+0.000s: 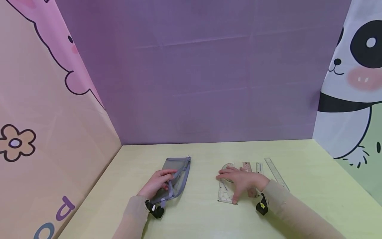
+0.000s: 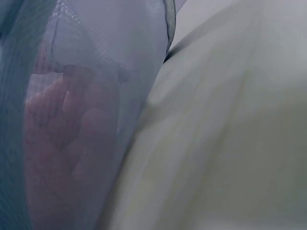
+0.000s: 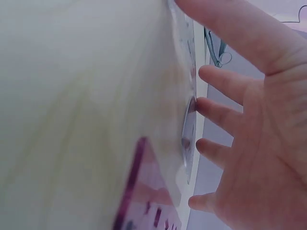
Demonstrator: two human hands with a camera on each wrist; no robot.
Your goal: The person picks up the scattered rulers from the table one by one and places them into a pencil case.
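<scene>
My left hand (image 1: 158,182) grips a grey-purple mesh zipper pouch (image 1: 182,179), tilted up off the table along its right side. In the left wrist view the curled fingers (image 2: 72,129) show through the mesh. Fingers spread, my right hand (image 1: 243,181) lies over a clear drawing template (image 1: 224,194) and a clear protractor (image 1: 229,164), its thumb at the template's lower edge. Under the palm passes a pink ruler (image 1: 246,166), partly hidden. Close to the right wrist lie a short clear ruler (image 1: 259,168) and, slanted, a longer clear ruler (image 1: 276,172).
The pale wooden table (image 1: 203,215) meets a purple cloth wall (image 1: 191,73) at the back. Printed panels stand at both sides, the left one with a flower (image 1: 15,143), the right one with a panda (image 1: 352,126). Black wrist cameras sit on both wrists.
</scene>
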